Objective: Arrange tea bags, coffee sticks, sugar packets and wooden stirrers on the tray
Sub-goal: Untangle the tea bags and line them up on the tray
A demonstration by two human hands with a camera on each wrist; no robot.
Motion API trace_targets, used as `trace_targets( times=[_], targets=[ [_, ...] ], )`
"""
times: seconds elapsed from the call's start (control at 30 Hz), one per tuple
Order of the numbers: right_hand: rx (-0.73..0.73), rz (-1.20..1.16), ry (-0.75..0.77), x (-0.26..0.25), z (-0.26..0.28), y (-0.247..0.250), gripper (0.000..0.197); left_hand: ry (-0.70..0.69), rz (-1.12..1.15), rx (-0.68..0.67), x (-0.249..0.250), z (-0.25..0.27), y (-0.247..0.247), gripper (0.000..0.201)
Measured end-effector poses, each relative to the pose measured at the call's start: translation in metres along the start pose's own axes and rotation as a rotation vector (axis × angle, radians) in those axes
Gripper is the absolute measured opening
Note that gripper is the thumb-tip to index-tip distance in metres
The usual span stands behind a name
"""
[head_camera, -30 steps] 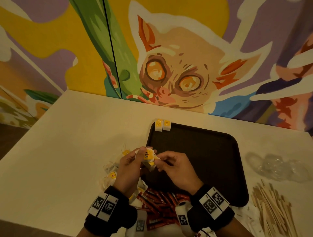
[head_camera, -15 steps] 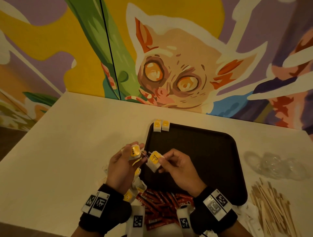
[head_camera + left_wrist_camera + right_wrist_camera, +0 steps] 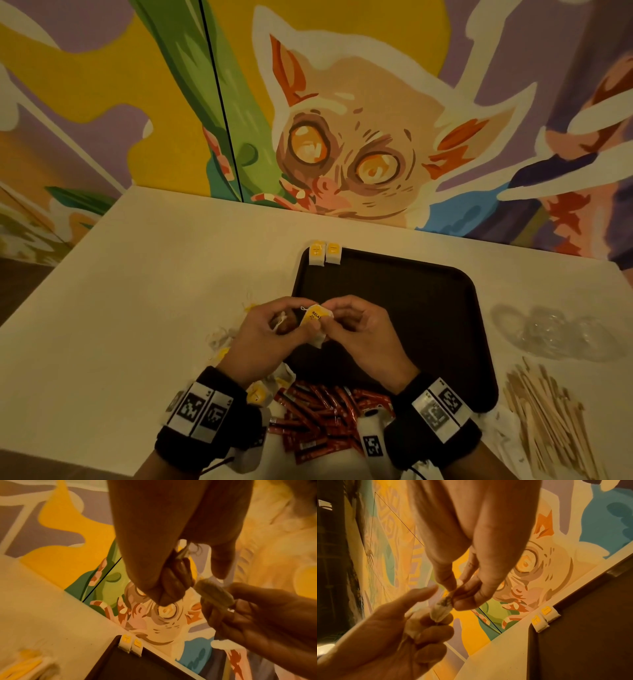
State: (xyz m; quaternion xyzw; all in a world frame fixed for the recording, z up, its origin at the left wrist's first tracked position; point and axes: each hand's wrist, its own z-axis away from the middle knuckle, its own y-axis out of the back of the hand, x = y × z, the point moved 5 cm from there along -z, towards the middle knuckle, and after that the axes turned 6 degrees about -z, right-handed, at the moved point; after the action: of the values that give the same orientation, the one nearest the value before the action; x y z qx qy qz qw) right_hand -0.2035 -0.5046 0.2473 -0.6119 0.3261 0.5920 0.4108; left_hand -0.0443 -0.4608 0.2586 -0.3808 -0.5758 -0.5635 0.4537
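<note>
The tea bag [image 3: 317,320] with the yellow tag is held up between both hands, above the near left corner of the dark tray [image 3: 394,294]. The right hand [image 3: 359,334] pinches it, thumb against curled fingers; the right wrist view shows the thumb and forefinger closed on the paper top of the bag [image 3: 441,609]. The left hand [image 3: 265,337] sits just beside it, fingers curled, with a second tea bag [image 3: 279,322] and its string tucked in the grip; the thumb reaches toward the yellow tag. In the left wrist view the left fingers [image 3: 176,574] are bunched together and the pale bag [image 3: 214,593] lies against the right hand's fingers.

Two tea bags [image 3: 324,253] lie side by side on the far left corner of the tray, their yellow tags over the rim. On the desk [image 3: 137,291], left of the tray and partly under the left hand, is a loose heap of more tea bags [image 3: 222,346]. A pile of red coffee sticks [image 3: 322,418] lies at the near edge between the wrists. Wooden stirrers [image 3: 548,418] are heaped to the right of the tray, with crumpled clear plastic [image 3: 555,332] beyond them. A painted wall [image 3: 342,137] stands behind the desk.
</note>
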Motion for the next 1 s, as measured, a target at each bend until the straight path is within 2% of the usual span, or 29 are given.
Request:
trace_targets(
  times=[0.1,0.17,0.27,0.43,0.53,0.63,0.73,1.0],
  targets=[
    [0.001,-0.001,0.002,0.0,-0.001,0.0,0.012,-0.021,-0.021,0.081,0.001,-0.003,0.002,0.008],
    [0.0,0.018,0.014,0.0,-0.001,0.0,0.015,-0.03,-0.056,0.074,0.001,-0.004,0.001,0.006],
    [-0.004,0.147,0.072,-0.005,-0.002,0.0,0.017,-0.045,-0.105,0.018,0.002,-0.003,-0.001,0.009],
    [-0.026,0.421,0.208,-0.016,-0.008,0.0,0.01,-0.071,-0.194,0.054,0.003,-0.003,0.0,0.007],
    [-0.051,0.489,0.248,-0.021,-0.01,-0.002,0.012,-0.08,-0.206,0.072,0.005,-0.003,0.001,0.007],
    [-0.04,0.442,0.236,-0.024,-0.009,-0.004,0.008,-0.076,-0.211,0.067,0.006,-0.004,0.0,0.007],
    [0.027,0.293,0.184,-0.024,-0.01,-0.001,0.008,-0.062,-0.197,0.062,0.006,-0.003,0.0,0.008],
    [0.021,0.183,0.168,-0.029,-0.008,-0.001,0.012,-0.177,-0.104,0.121,0.023,0.001,0.0,0.008]
  ],
)
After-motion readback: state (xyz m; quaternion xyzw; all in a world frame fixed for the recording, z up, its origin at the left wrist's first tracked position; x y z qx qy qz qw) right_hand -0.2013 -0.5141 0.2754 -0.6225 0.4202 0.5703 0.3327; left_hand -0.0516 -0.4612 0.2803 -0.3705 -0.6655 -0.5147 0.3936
